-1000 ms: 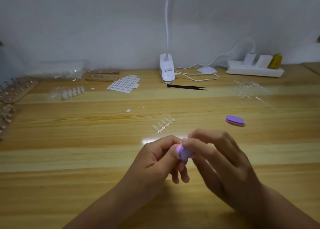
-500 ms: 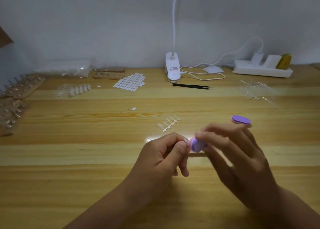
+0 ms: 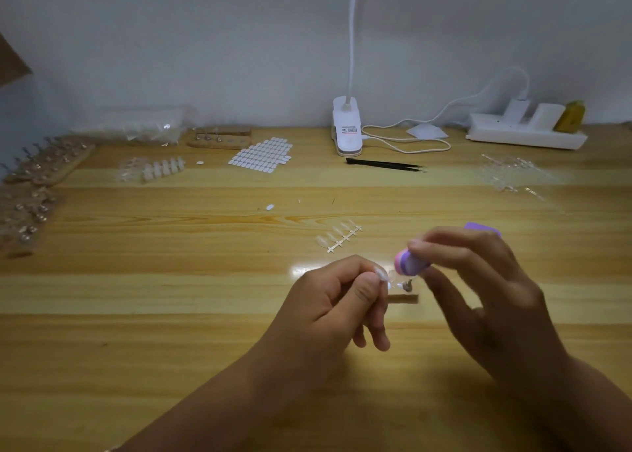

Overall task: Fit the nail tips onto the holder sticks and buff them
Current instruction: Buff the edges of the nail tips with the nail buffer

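Observation:
My left hand (image 3: 337, 301) pinches a small clear nail tip (image 3: 382, 275) between thumb and forefinger, low over the wooden table (image 3: 171, 314). My right hand (image 3: 485, 294) grips a small purple buffer block (image 3: 410, 263) just right of the tip, a short gap apart. Below the gap lies a wooden holder base (image 3: 403, 298) with a small metal holder (image 3: 407, 284) standing on it. A strip of several clear nail tips (image 3: 338, 236) lies just beyond my hands. A second purple buffer (image 3: 482, 227) peeks out behind my right fingers.
At the left edge lie wooden racks with holder sticks (image 3: 44, 164); behind them, a plastic bag (image 3: 143, 125), loose white tips (image 3: 164, 169) and an adhesive tab sheet (image 3: 261, 154). A clip lamp (image 3: 347, 126), black tweezers (image 3: 386, 166), power strip (image 3: 526, 133) and clear sprues (image 3: 513, 172) line the back.
My right hand has drawn the buffer block up and to the right, away from the nail tip. The holder base between my hands has come into sight.

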Action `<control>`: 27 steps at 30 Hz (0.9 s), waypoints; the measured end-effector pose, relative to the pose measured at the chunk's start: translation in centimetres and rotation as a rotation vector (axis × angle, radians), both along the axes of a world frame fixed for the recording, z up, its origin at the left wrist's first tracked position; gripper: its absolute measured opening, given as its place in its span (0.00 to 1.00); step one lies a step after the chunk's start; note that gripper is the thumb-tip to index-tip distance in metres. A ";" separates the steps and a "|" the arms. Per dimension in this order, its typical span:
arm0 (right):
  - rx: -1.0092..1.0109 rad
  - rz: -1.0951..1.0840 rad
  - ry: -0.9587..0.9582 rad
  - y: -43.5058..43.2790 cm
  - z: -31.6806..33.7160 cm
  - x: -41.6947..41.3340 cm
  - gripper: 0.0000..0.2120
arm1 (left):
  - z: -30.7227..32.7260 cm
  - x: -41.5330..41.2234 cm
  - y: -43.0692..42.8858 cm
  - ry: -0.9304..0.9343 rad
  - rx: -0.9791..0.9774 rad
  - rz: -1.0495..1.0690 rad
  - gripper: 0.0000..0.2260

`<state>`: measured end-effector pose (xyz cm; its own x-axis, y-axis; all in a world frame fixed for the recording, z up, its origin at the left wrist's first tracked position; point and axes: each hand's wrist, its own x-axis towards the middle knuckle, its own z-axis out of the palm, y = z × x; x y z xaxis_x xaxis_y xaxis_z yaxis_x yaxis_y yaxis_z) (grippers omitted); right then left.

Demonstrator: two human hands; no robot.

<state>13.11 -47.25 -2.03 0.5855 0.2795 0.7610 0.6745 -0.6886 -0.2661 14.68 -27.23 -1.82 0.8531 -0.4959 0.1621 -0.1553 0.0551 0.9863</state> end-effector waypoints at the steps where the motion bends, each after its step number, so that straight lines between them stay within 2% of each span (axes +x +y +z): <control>1: 0.022 -0.005 -0.006 0.0 0.1 0.0 0.14 | 0.0 0.1 0.0 0.001 0.000 0.012 0.11; 3: 0.030 0.043 -0.011 0.6 -0.1 -0.6 0.15 | -0.1 0.3 0.0 -0.008 0.013 0.022 0.11; 5: -0.051 0.099 -0.014 1.1 -0.7 -1.1 0.17 | 0.0 0.2 0.0 -0.010 0.018 0.004 0.11; 7: -0.088 0.050 -0.021 0.4 -0.7 -0.4 0.19 | 0.2 0.1 0.0 0.003 0.003 -0.011 0.10; 10: -0.003 -0.042 -0.028 -0.3 -0.4 0.4 0.15 | 0.4 0.2 0.0 0.016 -0.015 -0.004 0.10; 12: 0.028 0.038 -0.031 0.4 -0.5 -0.4 0.15 | 0.3 0.1 -0.1 0.007 0.001 -0.002 0.10; 14: -0.055 0.107 -0.049 1.0 -0.8 -1.2 0.17 | 0.2 -0.1 -0.2 0.002 0.013 -0.021 0.10; 16: -0.095 0.065 -0.051 0.3 -0.6 -0.5 0.17 | 0.4 -0.2 -0.2 0.010 -0.013 -0.044 0.10; 19: -0.018 -0.026 -0.040 -0.4 -0.3 0.4 0.14 | 0.6 -0.1 0.0 0.036 -0.085 -0.067 0.10; 21: 0.030 0.040 -0.043 0.2 -0.4 -0.3 0.14 | 0.4 -0.1 -0.1 0.023 -0.077 -0.066 0.10; 23: -0.031 0.106 -0.057 0.8 -0.9 -0.9 0.15 | 0.3 -0.2 -0.2 0.007 -0.053 -0.071 0.09; 25: -0.092 0.061 -0.060 0.1 -0.9 -0.1 0.16 | 0.2 -0.1 -0.2 0.017 -0.047 -0.054 0.09; 27: -0.066 -0.034 -0.047 -0.6 -0.8 0.6 0.15 | 0.1 0.1 -0.2 0.035 -0.047 -0.026 0.09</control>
<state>13.75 -47.81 -2.85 0.5597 0.3108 0.7682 0.6613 -0.7262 -0.1880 14.75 -27.38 -1.77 0.8457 -0.5102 0.1562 -0.1189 0.1053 0.9873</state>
